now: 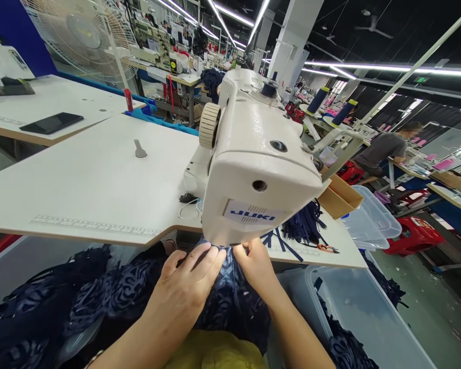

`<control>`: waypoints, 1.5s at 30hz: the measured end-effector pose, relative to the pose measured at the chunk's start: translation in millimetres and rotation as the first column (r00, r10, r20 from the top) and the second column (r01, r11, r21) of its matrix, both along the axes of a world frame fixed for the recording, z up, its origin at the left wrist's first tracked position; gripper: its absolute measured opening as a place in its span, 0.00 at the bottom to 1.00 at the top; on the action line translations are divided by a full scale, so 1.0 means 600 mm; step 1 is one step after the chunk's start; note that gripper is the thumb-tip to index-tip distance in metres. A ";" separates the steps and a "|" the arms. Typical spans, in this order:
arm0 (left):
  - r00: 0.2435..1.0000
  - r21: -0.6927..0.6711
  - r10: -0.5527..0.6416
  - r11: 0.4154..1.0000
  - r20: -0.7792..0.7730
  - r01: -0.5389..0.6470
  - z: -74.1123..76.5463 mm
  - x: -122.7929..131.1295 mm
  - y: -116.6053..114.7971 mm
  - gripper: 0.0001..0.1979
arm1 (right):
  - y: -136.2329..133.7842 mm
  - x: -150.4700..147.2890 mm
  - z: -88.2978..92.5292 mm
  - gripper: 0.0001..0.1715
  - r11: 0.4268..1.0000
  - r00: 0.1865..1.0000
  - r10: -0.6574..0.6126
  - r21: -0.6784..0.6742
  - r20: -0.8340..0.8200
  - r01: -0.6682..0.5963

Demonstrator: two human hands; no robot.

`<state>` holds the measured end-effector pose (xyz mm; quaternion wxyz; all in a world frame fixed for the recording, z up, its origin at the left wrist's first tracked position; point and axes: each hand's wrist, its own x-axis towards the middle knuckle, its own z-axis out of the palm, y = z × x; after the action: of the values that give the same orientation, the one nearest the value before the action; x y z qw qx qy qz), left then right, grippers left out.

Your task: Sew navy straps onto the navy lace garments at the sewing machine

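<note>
A white JUKI sewing machine [261, 174] fills the middle, its head hiding the needle area from me. Navy lace fabric [225, 292] runs from my lap up to the table edge beneath that head. My left hand [194, 274] lies on the left side of the lace, fingers stretched forward and thumb apart. On the other side, my right hand [255, 264] pinches the lace between thumb and curled fingers. Both sets of fingertips are close together under the machine head. Behind the right hand, navy strips [305, 223] lie in a pile beside orange-handled snips [326, 248].
Navy lace pieces [111, 287] are heaped at left. A clear plastic bin [369, 307] at right holds more navy pieces. On the white table [100, 174] lies a small grey metal piece [140, 149]. A phone [51, 123] rests farther left. A person [384, 148] sits at far right.
</note>
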<state>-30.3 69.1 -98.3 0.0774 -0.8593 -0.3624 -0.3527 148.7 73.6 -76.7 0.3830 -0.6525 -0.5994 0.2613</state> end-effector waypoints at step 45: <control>0.801 -0.640 0.421 0.486 -0.425 -0.595 -0.394 -0.300 0.062 0.17 | 0.000 0.036 -0.031 0.24 0.994 0.973 0.103 -0.045 0.208 -0.096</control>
<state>-210.2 106.0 -334.7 -0.1436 -0.6968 -0.7017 -0.0387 170.1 73.4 -95.1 0.2926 -0.6522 -0.6637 0.2201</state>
